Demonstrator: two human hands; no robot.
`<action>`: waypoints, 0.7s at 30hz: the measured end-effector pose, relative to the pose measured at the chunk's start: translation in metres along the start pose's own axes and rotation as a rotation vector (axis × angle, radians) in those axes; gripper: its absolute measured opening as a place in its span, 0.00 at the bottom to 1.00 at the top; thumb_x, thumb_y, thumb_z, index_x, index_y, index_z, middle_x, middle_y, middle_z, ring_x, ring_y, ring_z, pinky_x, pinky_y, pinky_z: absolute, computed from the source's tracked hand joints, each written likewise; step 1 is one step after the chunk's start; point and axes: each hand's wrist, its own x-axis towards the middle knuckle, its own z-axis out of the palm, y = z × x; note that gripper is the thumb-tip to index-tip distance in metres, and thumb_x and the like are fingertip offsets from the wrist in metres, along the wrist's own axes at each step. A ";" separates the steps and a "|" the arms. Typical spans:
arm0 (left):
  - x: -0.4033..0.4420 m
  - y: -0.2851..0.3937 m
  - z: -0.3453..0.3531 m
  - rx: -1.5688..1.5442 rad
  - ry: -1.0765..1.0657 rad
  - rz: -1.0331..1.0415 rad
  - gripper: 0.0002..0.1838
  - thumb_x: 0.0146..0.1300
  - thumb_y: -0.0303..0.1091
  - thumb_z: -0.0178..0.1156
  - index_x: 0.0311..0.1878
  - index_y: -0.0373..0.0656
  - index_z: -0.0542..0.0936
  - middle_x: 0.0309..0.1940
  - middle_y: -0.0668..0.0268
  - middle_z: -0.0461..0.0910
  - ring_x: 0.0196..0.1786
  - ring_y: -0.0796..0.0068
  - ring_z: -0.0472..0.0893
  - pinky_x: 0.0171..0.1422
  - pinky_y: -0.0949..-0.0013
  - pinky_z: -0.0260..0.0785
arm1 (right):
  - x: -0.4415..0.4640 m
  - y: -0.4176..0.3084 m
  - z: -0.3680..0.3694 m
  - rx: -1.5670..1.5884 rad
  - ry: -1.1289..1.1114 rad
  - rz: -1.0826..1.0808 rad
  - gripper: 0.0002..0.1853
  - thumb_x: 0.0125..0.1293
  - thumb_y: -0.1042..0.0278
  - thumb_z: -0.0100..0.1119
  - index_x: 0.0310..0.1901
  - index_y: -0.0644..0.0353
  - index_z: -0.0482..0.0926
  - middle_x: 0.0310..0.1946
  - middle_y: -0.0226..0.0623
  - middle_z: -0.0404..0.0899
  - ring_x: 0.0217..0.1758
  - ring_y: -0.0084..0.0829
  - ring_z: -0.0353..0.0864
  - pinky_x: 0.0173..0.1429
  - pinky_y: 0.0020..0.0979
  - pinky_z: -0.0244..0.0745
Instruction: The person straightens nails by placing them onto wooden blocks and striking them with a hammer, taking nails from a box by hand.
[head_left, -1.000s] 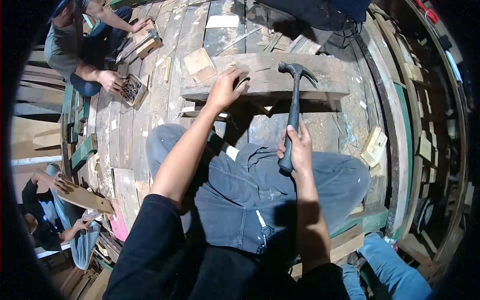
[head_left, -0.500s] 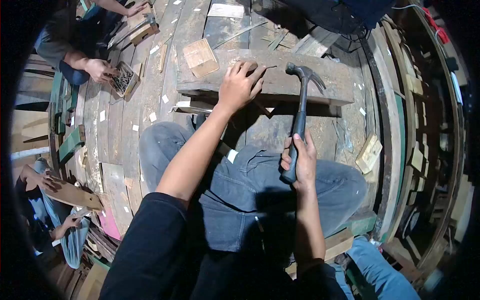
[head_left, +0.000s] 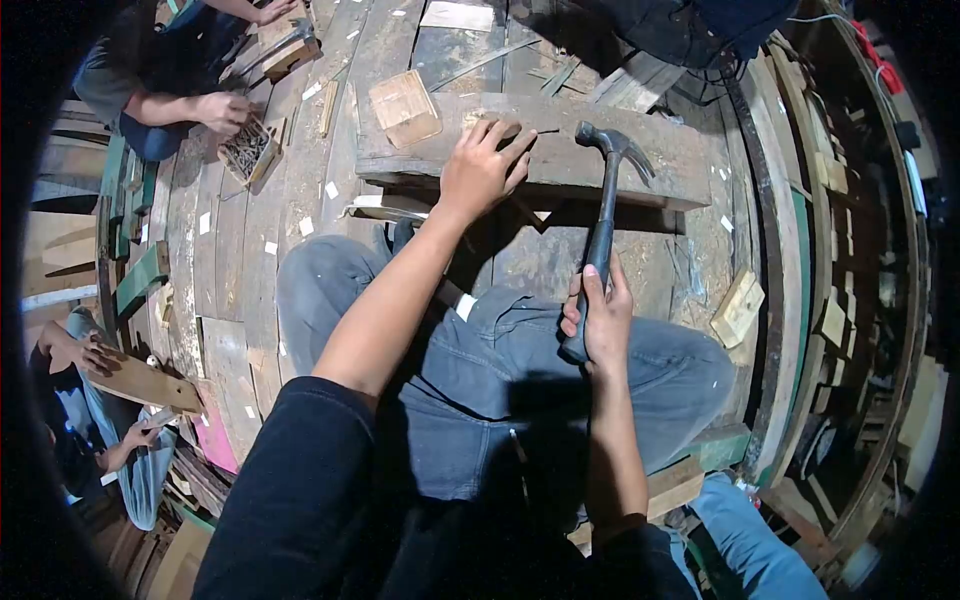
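In the head view, the left hand (head_left: 478, 172) is at the plank (head_left: 568, 163), seemingly pinching a dark nail (head_left: 547, 131) that juts out over the wood, apparently not yet driven in. The right hand (head_left: 604, 312) is wrapped around the hammer (head_left: 605, 215), its head near the nail.

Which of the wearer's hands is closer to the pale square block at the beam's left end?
Left. The left hand is at the beam, beside the pale square block; the right hand is farther back, gripping the hammer.

floorboards (head_left: 225, 275) bright | hard shadow beneath beam (head_left: 565, 160) | right side dim | fisheye, black corners
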 end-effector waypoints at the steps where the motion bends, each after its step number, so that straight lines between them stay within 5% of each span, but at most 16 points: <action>1: 0.000 0.000 0.000 -0.006 -0.001 -0.005 0.20 0.61 0.39 0.64 0.57 0.51 0.83 0.52 0.65 0.79 0.60 0.62 0.76 0.63 0.58 0.72 | -0.001 0.000 0.001 -0.030 0.013 -0.020 0.29 0.77 0.67 0.54 0.75 0.57 0.58 0.28 0.32 0.72 0.18 0.21 0.68 0.17 0.24 0.65; 4: -0.001 0.000 -0.001 -0.025 -0.022 -0.021 0.20 0.63 0.39 0.64 0.59 0.53 0.82 0.54 0.65 0.79 0.61 0.60 0.76 0.64 0.58 0.72 | 0.003 0.009 -0.001 -0.160 0.016 -0.112 0.32 0.77 0.69 0.54 0.78 0.54 0.55 0.27 0.30 0.69 0.16 0.18 0.68 0.14 0.23 0.65; 7: -0.002 -0.001 -0.001 -0.048 -0.028 -0.023 0.21 0.64 0.39 0.63 0.61 0.55 0.81 0.56 0.65 0.78 0.62 0.60 0.76 0.65 0.59 0.72 | -0.003 0.003 -0.002 -0.496 0.045 -0.159 0.34 0.74 0.72 0.55 0.78 0.54 0.56 0.37 0.41 0.79 0.25 0.30 0.80 0.26 0.32 0.79; 10: -0.004 -0.002 0.001 -0.092 -0.025 -0.047 0.20 0.63 0.40 0.63 0.60 0.54 0.82 0.58 0.66 0.78 0.63 0.62 0.75 0.66 0.60 0.72 | 0.009 0.013 -0.002 -1.048 0.161 -0.867 0.35 0.71 0.76 0.56 0.78 0.54 0.57 0.56 0.50 0.80 0.46 0.45 0.85 0.51 0.40 0.82; 11: -0.004 -0.002 0.002 -0.093 -0.011 -0.048 0.20 0.62 0.40 0.64 0.58 0.53 0.83 0.57 0.66 0.78 0.63 0.62 0.75 0.66 0.60 0.72 | 0.006 0.014 -0.003 -0.954 0.106 -0.730 0.36 0.69 0.80 0.55 0.78 0.55 0.57 0.67 0.53 0.72 0.62 0.56 0.76 0.67 0.45 0.70; 21: -0.006 -0.001 0.001 -0.101 -0.060 -0.126 0.20 0.63 0.41 0.63 0.59 0.56 0.82 0.60 0.68 0.77 0.64 0.66 0.75 0.62 0.60 0.75 | -0.004 0.007 0.005 -1.091 0.140 -0.840 0.35 0.67 0.82 0.55 0.76 0.60 0.60 0.62 0.54 0.75 0.59 0.54 0.77 0.63 0.44 0.71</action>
